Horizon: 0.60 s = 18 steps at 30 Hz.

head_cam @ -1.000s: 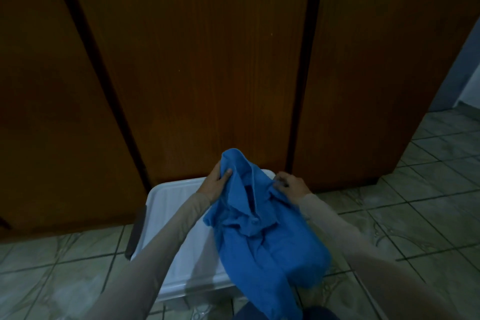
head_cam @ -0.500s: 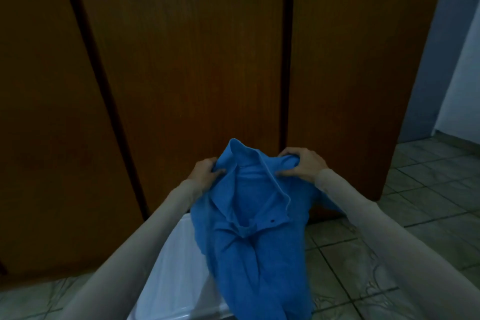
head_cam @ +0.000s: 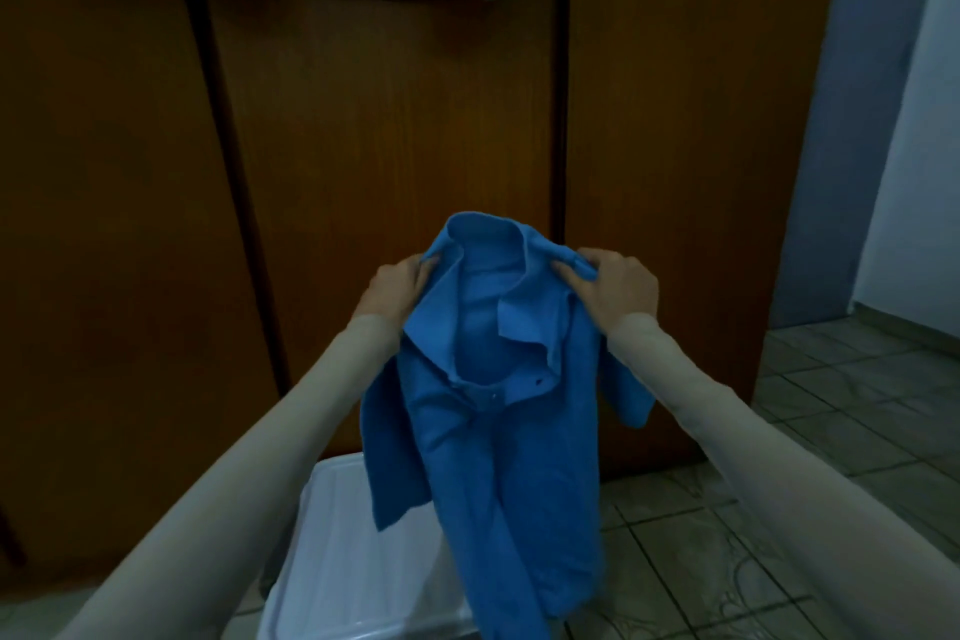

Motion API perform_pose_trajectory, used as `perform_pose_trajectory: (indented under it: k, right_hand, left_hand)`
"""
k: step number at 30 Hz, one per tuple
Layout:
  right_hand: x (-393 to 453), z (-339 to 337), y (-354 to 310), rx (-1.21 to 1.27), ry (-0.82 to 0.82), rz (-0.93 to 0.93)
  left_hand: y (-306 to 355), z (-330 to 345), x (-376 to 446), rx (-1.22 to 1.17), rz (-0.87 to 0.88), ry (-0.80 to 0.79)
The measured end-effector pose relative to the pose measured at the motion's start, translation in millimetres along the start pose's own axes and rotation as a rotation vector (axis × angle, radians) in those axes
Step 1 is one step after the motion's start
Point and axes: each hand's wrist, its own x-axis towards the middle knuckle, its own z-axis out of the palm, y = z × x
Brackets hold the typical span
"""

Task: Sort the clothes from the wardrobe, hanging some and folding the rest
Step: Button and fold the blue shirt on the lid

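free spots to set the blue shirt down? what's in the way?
Both hands, left hand and right hand, grip the blue shirt at its shoulders. Bare: white bin lid left of the shirt; tiled floor right of it. Blocked ahead: wardrobe doors.

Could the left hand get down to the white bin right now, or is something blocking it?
Probably not yet: the left hand grips the blue shirt at the collar, and the shirt hangs over the white bin. It would have to let go first.
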Motion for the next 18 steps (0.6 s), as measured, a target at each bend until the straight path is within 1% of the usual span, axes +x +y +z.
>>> perform_pose_trajectory:
  k: [2,4,6,9,11,13,15,17,18]
  right_hand:
    - [4.4,-7.6,-3.4,-0.016,0.053,0.033]
    - [7.6,-12.8,-6.0,-0.014,0.082,0.071]
    - [10.5,-15.0,-9.3,-0.007,0.086,0.101]
    - [13.2,-14.6,-12.5,0.063,0.053,0.134]
    - [13.0,-14.1,-14.1,0.168,-0.001,0.142]
    - [14.1,-11.6,-12.4,0.327,-0.091,0.161]
    - [16.2,-10.0,-10.6,0.463,-0.199,0.197]
    - [16.3,-8.5,-10.6,0.480,-0.291,0.196]
    - [15.8,-7.6,-12.0,0.457,-0.309,0.173]
  left_hand:
    - [7.9,-14.1,-4.6,0.032,0.065,0.034]
    - [16.0,-24.9,-10.2,-0.020,0.135,0.004]
    - [22.4,-30.3,-13.0,-0.100,0.153,-0.058]
    - [29.3,-34.7,-13.9,-0.113,0.108,-0.119]
    - [29.5,-35.9,-15.7,-0.177,0.078,-0.164]
    - [27.2,-35.9,-17.7,-0.207,0.083,-0.179]
    - [23.1,-33.5,-19.5,-0.138,0.089,-0.138]
    - [18.4,-30.9,-21.0,-0.005,0.080,-0.104]
    - [15.8,-29.4,-21.3,0.054,0.089,-0.090]
